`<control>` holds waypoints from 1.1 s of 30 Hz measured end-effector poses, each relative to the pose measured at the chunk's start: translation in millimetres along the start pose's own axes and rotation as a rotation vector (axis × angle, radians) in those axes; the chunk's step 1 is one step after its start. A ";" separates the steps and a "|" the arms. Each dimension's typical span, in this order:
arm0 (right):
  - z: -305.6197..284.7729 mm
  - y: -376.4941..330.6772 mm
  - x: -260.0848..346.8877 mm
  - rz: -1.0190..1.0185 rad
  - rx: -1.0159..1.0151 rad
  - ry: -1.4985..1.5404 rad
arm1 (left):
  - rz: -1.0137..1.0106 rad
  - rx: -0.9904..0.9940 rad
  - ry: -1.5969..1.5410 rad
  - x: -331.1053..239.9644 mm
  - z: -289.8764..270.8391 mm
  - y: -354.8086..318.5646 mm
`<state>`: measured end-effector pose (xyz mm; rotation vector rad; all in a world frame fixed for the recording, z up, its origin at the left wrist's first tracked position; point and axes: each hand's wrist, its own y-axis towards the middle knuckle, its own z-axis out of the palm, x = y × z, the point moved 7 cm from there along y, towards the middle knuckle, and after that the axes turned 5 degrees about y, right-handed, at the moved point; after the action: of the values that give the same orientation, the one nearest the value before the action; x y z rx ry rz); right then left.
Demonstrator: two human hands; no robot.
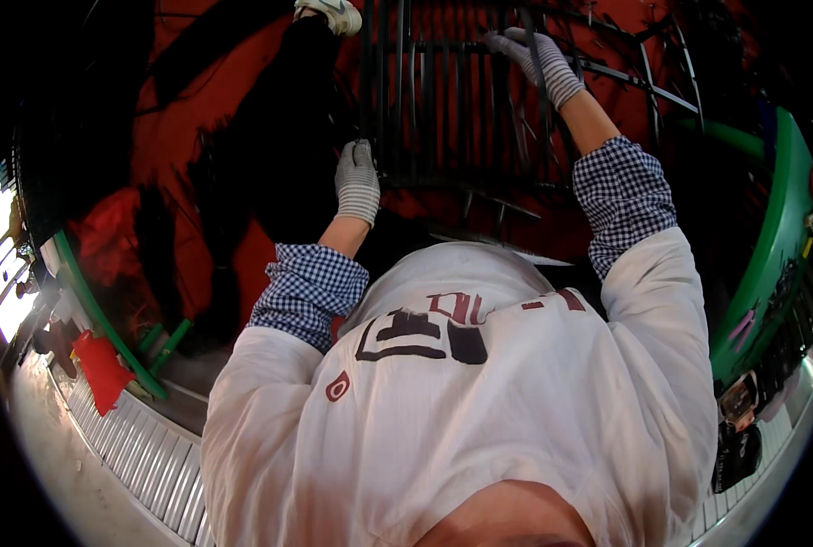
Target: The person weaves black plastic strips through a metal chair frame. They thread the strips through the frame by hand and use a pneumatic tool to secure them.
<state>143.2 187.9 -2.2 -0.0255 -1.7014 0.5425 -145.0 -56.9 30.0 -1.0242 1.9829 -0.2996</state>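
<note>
Both my hands wear grey-and-white striped knit gloves. A black slatted metal rack [456, 109], with many narrow parallel bars, lies ahead of me over a red surface. At the rack's near left side, my left hand [358, 182] has its fingers closed on the outer bar; the fingertips are partly lost in shadow. My right hand [541, 64] is farther away, at the rack's right side. A dark flat metal bar [533, 46] crosses in front of that hand, and its fingers are closed about the bar, pointing left.
More thin metal bars [643, 82] lie to the far right on the red surface [251, 73]. Green curved edges [771, 246] stand at right and left. A red cloth [103, 372] is at lower left, beside a ribbed light surface [151, 456]. Someone's shoe [335, 16] shows at the top.
</note>
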 end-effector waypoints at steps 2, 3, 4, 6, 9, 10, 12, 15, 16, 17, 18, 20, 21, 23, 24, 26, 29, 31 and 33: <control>-22.0 -1.9 43.2 0.029 -0.039 -0.485 | -0.038 0.004 -0.192 7.9 0.6 8.1; -48.1 3.7 41.8 -0.031 -0.164 -0.542 | -0.044 0.014 -0.189 3.0 0.7 12.2; -71.5 5.3 32.3 0.019 -0.160 -0.572 | -0.047 0.028 -0.192 -1.9 1.2 16.7; -98.9 0.2 31.3 -0.021 -0.342 -0.750 | -0.063 0.047 -0.192 -16.1 0.2 17.7; -71.6 6.5 70.4 -0.271 -0.308 -0.927 | -0.140 0.103 -0.086 -26.8 0.9 13.3; -62.6 15.5 64.3 -0.227 -0.214 -0.918 | -0.170 0.104 -0.040 -25.9 0.7 12.4; -70.5 37.5 24.0 -0.162 -0.124 -0.712 | -0.188 0.112 0.002 -19.5 7.3 19.6; -87.2 49.3 -6.2 -0.270 -0.223 -0.789 | -0.103 0.077 0.001 -27.8 12.5 19.6; -87.8 48.6 -10.3 -0.271 -0.208 -0.811 | -0.133 0.128 0.015 -31.7 14.9 13.9; -70.9 42.8 5.6 -0.276 -0.193 -0.805 | -0.175 0.163 0.027 -33.3 12.9 6.8; -45.4 30.9 33.9 -0.143 -0.124 -0.729 | -0.188 0.148 0.023 -24.1 11.1 6.6; -36.7 18.8 49.1 -0.006 -0.071 -0.656 | -0.195 0.151 0.035 -13.3 15.2 8.4; -35.9 16.4 45.9 0.030 -0.036 -0.628 | -0.195 0.150 0.034 -10.1 17.3 5.7; -38.6 16.5 23.3 0.066 -0.007 -0.599 | -0.178 0.110 0.078 -6.9 20.0 2.0; -48.7 24.0 -3.5 0.038 -0.024 -0.477 | -0.166 0.120 0.080 -7.8 25.6 1.9; -61.1 33.5 -28.3 0.000 -0.034 -0.352 | -0.198 0.124 0.043 -1.2 32.0 0.6; -63.8 29.2 -32.2 -0.093 -0.053 -0.878 | -0.190 0.089 -0.002 20.0 44.8 5.8; -44.3 6.1 -16.5 0.051 0.020 -0.845 | -0.235 0.080 -0.013 27.0 42.3 2.2; -29.4 -27.0 9.7 -0.008 -0.021 -0.726 | -0.336 0.114 -0.031 23.4 39.6 -2.6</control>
<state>176.2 176.9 19.6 0.1833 -2.4112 0.5642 -119.5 -69.7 -6.1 -1.2777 1.7403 -0.5693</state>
